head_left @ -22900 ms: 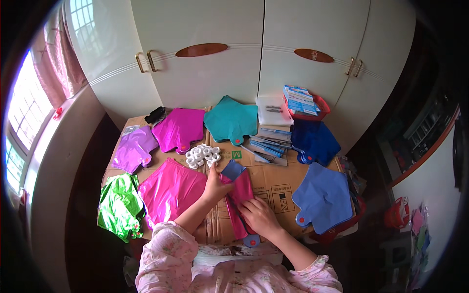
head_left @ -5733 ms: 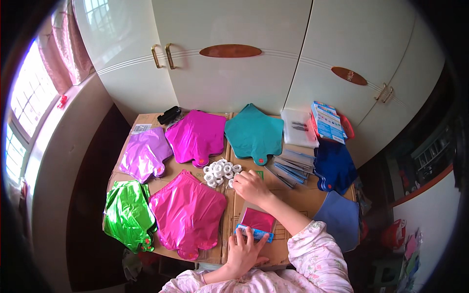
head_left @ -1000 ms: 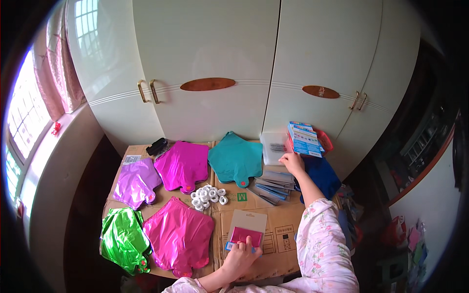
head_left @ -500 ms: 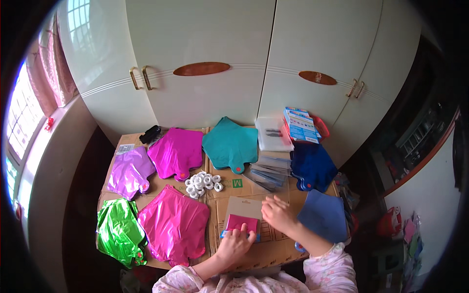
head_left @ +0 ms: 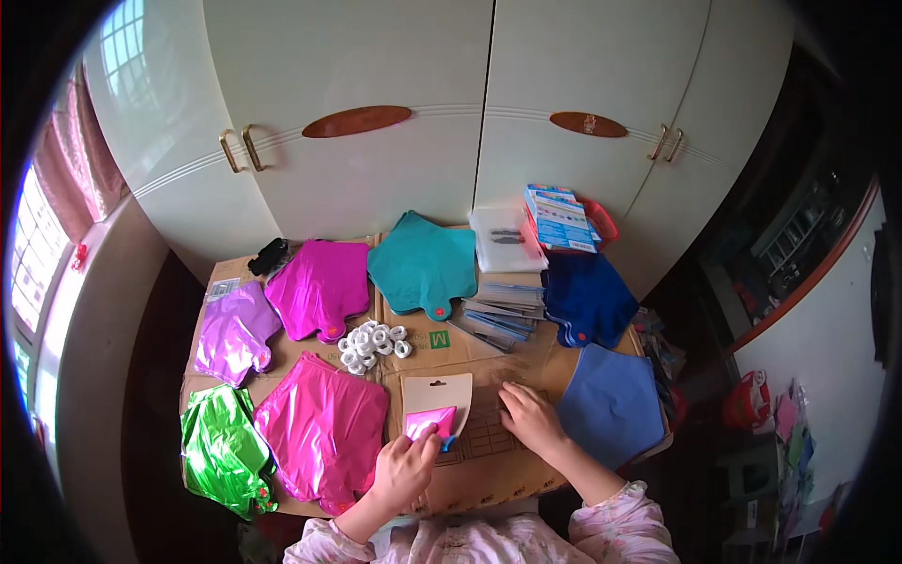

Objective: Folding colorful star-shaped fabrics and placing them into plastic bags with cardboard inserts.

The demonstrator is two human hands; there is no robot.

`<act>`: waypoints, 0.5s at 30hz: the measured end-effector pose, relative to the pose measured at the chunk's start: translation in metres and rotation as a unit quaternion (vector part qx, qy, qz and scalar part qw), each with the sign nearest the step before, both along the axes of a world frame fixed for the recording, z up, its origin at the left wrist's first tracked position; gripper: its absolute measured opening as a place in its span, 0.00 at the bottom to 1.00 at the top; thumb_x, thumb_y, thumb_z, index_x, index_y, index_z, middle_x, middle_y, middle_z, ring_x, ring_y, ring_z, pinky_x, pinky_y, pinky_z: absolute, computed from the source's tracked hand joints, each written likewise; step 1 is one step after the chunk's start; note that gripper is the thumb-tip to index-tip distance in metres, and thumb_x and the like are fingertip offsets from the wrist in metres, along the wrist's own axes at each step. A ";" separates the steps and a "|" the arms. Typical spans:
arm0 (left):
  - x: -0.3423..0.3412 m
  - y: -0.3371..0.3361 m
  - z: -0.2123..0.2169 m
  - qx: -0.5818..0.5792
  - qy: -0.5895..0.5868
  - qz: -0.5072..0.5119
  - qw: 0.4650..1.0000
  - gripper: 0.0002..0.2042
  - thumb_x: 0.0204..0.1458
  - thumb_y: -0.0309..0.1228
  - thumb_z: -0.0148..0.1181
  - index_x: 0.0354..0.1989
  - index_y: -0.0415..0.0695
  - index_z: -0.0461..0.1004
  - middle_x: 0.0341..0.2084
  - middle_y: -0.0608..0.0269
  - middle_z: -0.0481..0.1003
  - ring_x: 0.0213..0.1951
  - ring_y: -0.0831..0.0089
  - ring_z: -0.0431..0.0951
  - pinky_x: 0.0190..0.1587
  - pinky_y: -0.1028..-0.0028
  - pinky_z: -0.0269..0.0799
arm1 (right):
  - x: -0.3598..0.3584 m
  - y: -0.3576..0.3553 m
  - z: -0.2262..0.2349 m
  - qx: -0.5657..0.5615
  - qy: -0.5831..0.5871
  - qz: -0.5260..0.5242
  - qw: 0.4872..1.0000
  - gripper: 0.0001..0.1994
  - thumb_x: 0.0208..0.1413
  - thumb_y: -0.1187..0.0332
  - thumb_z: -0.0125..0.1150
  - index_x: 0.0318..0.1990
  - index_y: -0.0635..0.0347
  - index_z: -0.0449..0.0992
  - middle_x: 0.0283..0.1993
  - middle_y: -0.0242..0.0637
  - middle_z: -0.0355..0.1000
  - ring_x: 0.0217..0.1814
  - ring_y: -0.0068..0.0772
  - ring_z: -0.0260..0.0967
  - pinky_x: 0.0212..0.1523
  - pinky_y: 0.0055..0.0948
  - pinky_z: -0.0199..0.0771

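Observation:
My left hand has its fingers closed over a small folded pink foil piece, which lies tilted on a light card with a hang hole. A bit of blue shows beneath the foil's right side; the thumb is partly hidden. To the right, my right hand rests with fingers extended on the cardboard tabletop, holding nothing. A stack of large flat pink foil balloons lies left of my left hand. Beyond the card sits a heap of small white rolls.
More flat foil balloons lie around: green, lilac, magenta, teal, dark blue and lighter blue. Clear sleeves stand fanned near printed cards in a red basket. White cabinets rise behind.
The view has shifted slightly. The card and pink foil have turned and tilted under my left hand. My right hand has lowered from above the card's right side onto the cardboard.

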State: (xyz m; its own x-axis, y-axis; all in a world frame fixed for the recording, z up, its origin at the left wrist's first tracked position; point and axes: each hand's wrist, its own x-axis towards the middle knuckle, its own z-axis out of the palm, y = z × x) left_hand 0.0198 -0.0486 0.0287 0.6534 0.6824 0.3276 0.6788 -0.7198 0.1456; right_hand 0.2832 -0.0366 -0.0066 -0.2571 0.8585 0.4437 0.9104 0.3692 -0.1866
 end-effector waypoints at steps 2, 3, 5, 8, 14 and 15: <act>-0.005 -0.004 -0.005 0.022 0.054 -0.045 0.997 0.18 0.42 0.28 0.54 0.45 0.44 0.67 0.43 0.58 0.75 0.30 0.68 0.73 0.31 0.71 0.73 | -0.002 0.001 0.000 0.012 -0.011 0.002 1.000 0.13 0.46 0.71 0.61 0.40 0.65 0.75 0.47 0.41 0.72 0.48 0.36 0.71 0.47 0.30 0.75; -0.006 -0.005 -0.006 0.035 0.059 -0.067 0.995 0.18 0.42 0.29 0.54 0.46 0.45 0.66 0.45 0.57 0.73 0.33 0.66 0.73 0.33 0.70 0.73 | -0.001 0.002 -0.005 0.025 -0.031 0.000 0.999 0.12 0.46 0.71 0.60 0.39 0.64 0.75 0.46 0.41 0.73 0.48 0.35 0.71 0.46 0.29 0.75; -0.007 -0.008 -0.008 0.060 0.069 -0.111 0.990 0.19 0.43 0.32 0.54 0.47 0.47 0.65 0.49 0.55 0.71 0.38 0.63 0.72 0.35 0.69 0.73 | 0.001 0.005 -0.020 0.051 -0.071 -0.007 0.996 0.10 0.46 0.72 0.59 0.37 0.64 0.77 0.44 0.40 0.74 0.48 0.34 0.72 0.45 0.28 0.76; -0.010 -0.011 -0.017 0.088 0.092 -0.122 0.984 0.19 0.45 0.33 0.53 0.48 0.47 0.64 0.50 0.51 0.69 0.41 0.61 0.70 0.37 0.68 0.73 | -0.005 0.004 -0.014 0.075 -0.126 -0.009 0.989 0.07 0.46 0.73 0.57 0.34 0.63 0.78 0.41 0.39 0.75 0.47 0.32 0.72 0.42 0.25 0.77; 0.000 -0.019 -0.007 0.092 0.078 -0.149 0.982 0.18 0.44 0.35 0.55 0.46 0.49 0.65 0.47 0.51 0.71 0.36 0.65 0.70 0.33 0.71 0.71 | -0.013 0.004 -0.002 0.048 -0.087 -0.035 0.994 0.10 0.42 0.74 0.59 0.36 0.60 0.74 0.33 0.33 0.75 0.38 0.30 0.74 0.37 0.26 0.77; 0.002 -0.020 -0.007 0.094 0.070 -0.154 0.981 0.18 0.43 0.35 0.57 0.45 0.50 0.66 0.46 0.51 0.71 0.34 0.66 0.70 0.32 0.71 0.71 | -0.013 0.004 -0.001 0.035 -0.079 -0.028 0.996 0.10 0.42 0.74 0.59 0.36 0.60 0.74 0.31 0.33 0.74 0.37 0.30 0.73 0.36 0.27 0.77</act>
State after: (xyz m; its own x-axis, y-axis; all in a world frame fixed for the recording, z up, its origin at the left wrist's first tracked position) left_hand 0.0220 -0.0682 0.0217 0.8666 0.3825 0.3204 0.4294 -0.8988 -0.0886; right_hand 0.2697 -0.0323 -0.0076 -0.2802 0.8421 0.4609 0.9461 0.3235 -0.0159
